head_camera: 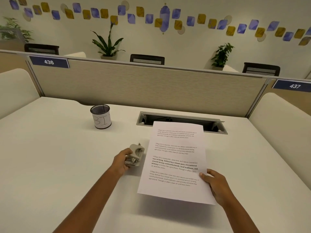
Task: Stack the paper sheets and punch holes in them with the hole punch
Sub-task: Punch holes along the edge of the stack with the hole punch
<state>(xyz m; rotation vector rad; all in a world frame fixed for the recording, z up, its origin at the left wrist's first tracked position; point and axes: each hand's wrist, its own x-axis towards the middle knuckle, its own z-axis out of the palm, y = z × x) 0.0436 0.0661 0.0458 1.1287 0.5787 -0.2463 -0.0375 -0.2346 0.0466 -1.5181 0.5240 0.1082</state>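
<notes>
- My right hand [217,185] pinches the right edge of the paper [176,162], lifting its near end off the desk [58,157].
- My left hand [122,161] is closed around the hole punch [135,155], just left of the paper.
- A mesh cup [101,116] stands beyond the hole punch, well apart.

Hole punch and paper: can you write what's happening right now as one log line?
left hand: gripping hole punch on desk | right hand: holding paper sheets by right edge | punch beside left edge | mesh cup: untouched
</notes>
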